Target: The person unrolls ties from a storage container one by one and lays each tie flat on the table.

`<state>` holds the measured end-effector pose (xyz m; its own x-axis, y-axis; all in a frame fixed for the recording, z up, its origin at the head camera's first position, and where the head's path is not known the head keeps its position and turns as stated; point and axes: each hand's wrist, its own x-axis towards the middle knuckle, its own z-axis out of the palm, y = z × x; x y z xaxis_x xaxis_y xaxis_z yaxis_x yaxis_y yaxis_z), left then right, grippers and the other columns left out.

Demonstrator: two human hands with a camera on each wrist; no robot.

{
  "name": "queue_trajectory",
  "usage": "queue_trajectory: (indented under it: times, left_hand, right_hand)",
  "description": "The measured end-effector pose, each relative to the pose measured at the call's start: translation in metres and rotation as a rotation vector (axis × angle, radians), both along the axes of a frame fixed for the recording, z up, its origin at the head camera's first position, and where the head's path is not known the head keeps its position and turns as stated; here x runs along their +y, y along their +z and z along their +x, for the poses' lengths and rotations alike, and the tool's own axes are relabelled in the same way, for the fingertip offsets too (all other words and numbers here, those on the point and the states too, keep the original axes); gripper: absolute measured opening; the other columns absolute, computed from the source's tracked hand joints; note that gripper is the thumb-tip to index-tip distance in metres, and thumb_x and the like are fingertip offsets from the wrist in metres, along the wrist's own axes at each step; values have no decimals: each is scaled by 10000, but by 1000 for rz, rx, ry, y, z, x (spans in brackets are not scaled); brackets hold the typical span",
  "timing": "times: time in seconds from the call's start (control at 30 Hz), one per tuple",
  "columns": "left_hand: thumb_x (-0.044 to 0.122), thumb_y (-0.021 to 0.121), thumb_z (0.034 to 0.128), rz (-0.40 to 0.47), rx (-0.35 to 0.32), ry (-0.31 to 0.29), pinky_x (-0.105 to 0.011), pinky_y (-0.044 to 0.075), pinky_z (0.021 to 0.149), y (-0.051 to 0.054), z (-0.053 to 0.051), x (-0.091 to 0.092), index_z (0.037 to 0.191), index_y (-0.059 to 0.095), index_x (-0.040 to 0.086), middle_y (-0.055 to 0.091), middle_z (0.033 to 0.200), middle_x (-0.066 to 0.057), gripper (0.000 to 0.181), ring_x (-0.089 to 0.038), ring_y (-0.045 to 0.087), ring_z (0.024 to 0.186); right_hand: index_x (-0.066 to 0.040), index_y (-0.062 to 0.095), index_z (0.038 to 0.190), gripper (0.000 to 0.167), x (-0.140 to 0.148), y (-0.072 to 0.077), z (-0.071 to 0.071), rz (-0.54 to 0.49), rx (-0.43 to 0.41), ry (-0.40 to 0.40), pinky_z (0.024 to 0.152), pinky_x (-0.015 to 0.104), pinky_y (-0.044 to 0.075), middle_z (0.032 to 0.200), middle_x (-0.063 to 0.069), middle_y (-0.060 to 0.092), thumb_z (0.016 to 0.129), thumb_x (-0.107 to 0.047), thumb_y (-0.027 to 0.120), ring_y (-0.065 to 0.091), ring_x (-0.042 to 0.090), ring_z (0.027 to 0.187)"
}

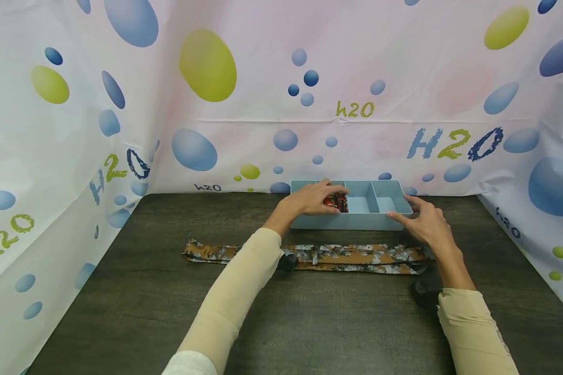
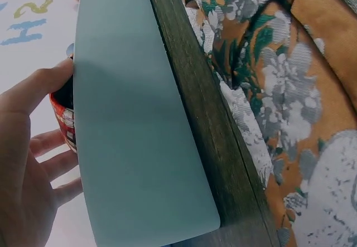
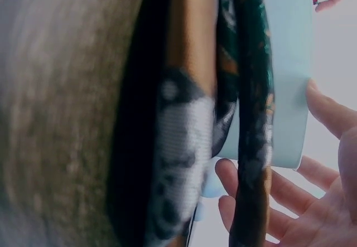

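A pale blue divided box (image 1: 347, 222) stands at the back of the table. My left hand (image 1: 313, 199) reaches over its left half, thumb and fingers around a red-and-black patterned bundle (image 1: 341, 202) that looks like rolled cloth. In the left wrist view, the bundle (image 2: 66, 117) shows above the box rim between thumb and fingers; its lower part is hidden. At the box's right end, my right hand (image 1: 427, 221) grips the corner, thumb on the front rim and fingers by the end wall. Below both hands lies a long folded floral cloth (image 1: 352, 255), brown with white flowers.
The two right compartments (image 1: 390, 197) of the box show bare bottoms. A printed backdrop (image 1: 262, 104) rises right behind the box and along both sides of the dark wooden table (image 1: 136, 312). Dark wrist-camera mounts (image 1: 288, 262) hang under the wrists, close over the cloth.
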<state>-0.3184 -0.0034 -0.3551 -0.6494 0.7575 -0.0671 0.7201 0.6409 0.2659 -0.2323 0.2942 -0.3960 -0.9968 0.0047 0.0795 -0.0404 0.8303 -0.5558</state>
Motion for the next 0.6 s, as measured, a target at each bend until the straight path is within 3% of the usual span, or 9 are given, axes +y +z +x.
queue_trajectory:
  times: [0.1,0.3,0.6]
  left_hand:
    - [391,673,1019,42,-21,6,-452,494,924,-1,-2,-2,1542,485,208,473,1413,-154,585,-271,576,1063]
    - [356,738,979,152,-34,14,-389,448,838,-6,-5,-5,1430,593,171,528,1281,-126,509,-222,509,962]
    - [266,783,952,239,-67,41,-400,450,888,-6,-5,-9,1336,671,133,559,1255,-111,422,-228,520,1013]
  right_hand:
    - [54,350,1572,914,0,0,0,-3,0,-3,899,772,426,1429,455,437,984,-592,618,474,637,1240]
    - [60,353,1568,920,0,-1,-1,1,1,-9,921,782,413,1431,455,435,981,-596,621,467,639,1251]
    - [57,361,1566,916,-1,-2,-1,-1,8,-16,902,778,421,1426,453,442,980,-597,623,473,637,1243]
